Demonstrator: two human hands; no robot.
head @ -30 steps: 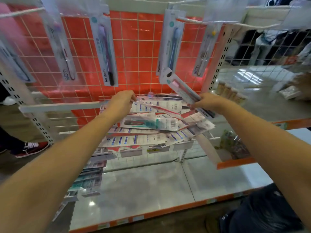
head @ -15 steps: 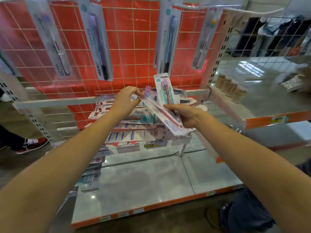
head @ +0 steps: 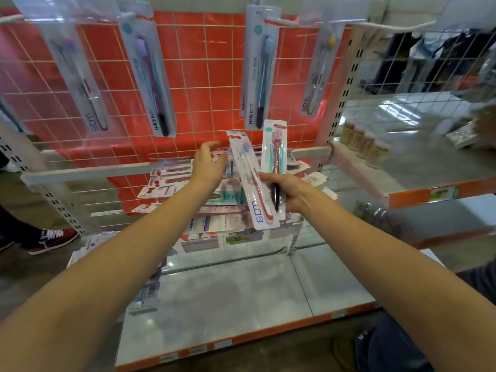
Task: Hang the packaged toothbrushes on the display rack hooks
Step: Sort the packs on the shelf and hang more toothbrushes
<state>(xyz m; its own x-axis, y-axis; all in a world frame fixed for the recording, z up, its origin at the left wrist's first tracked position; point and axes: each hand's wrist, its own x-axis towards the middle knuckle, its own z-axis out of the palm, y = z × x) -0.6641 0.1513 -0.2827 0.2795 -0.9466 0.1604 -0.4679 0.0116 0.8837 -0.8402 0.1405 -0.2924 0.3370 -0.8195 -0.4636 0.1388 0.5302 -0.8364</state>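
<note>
So our right hand (head: pixel 284 193) is gripping two toothbrush packs fanned upright: a white one with a red-handled brush (head: pixel 252 181) that reads "BDM" near the bottom, and a narrower one with pink and teal brushes (head: pixel 275 149) just beside it. Our left hand (head: pixel 208 167) is loose and holding nothing, fingers relaxed, hovering over the pile of packs (head: pixel 204 200) on the wire shelf.

Progress-wise, we'd say we're early on. Four packs already hang from the hooks on the red grid rack (head: pixel 193 76): a clear one on the left marked "BDM" (head: pixel 80 84), a purple brush pack (head: pixel 150 81) and a blue brush pack (head: pixel 259 68) both reading "Hane", and another "BDM" pack on the right (head: pixel 319 73). The pile looks pretty big, so plenty left to hang, plus the two we're holding. The rest of the print is too small to read.
</note>
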